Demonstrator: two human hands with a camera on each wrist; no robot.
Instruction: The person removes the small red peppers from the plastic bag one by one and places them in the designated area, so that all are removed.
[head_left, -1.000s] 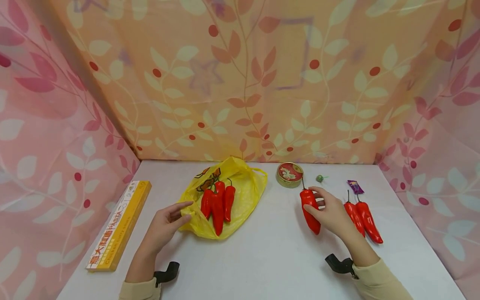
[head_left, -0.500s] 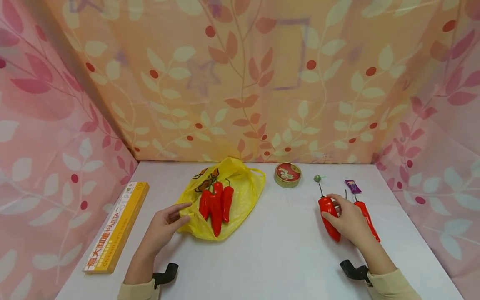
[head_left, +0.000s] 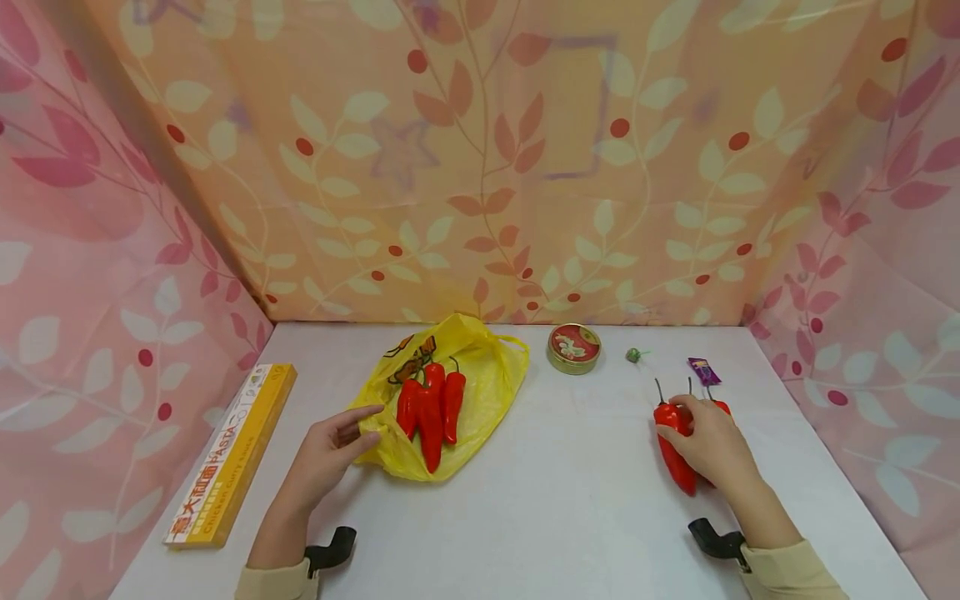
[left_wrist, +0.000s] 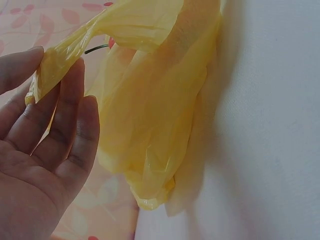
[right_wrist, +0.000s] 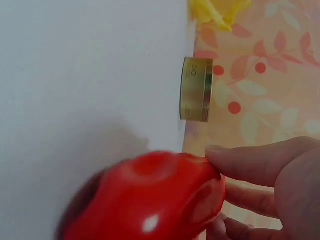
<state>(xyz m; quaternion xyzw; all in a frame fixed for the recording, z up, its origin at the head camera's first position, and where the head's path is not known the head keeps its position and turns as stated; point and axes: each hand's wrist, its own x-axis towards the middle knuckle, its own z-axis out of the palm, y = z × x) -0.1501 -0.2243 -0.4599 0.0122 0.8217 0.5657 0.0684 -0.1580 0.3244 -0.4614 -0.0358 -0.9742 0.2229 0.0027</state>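
On the left, a yellow plastic bag (head_left: 487, 417) lies with its mouth toward me and several red chili peppers (head_left: 431, 421) inside. My left hand (head_left: 326, 454) pinches the bag's edge (left_wrist: 60, 62) between thumb and fingers, lifting it a little. At the right of the table, my right hand (head_left: 716, 446) grips a glossy red chili pepper (head_left: 677, 467), stem pointing away from me. In the right wrist view that pepper (right_wrist: 155, 200) is held by thumb and fingertips, close over the white surface. Two more red peppers (head_left: 722, 406) lie beside it, mostly hidden behind the hand.
A round red and gold tin (head_left: 574, 348) stands at the back, with a small green wrapped candy (head_left: 633, 355) and a purple packet (head_left: 703, 371) to its right. A long yellow pasta box (head_left: 232, 458) lies at the left. Patterned cloth walls enclose the table (head_left: 540, 517).
My right hand has carried the pepper rightward, beside the two other peppers, and now covers most of them. My left hand keeps holding the bag's edge.
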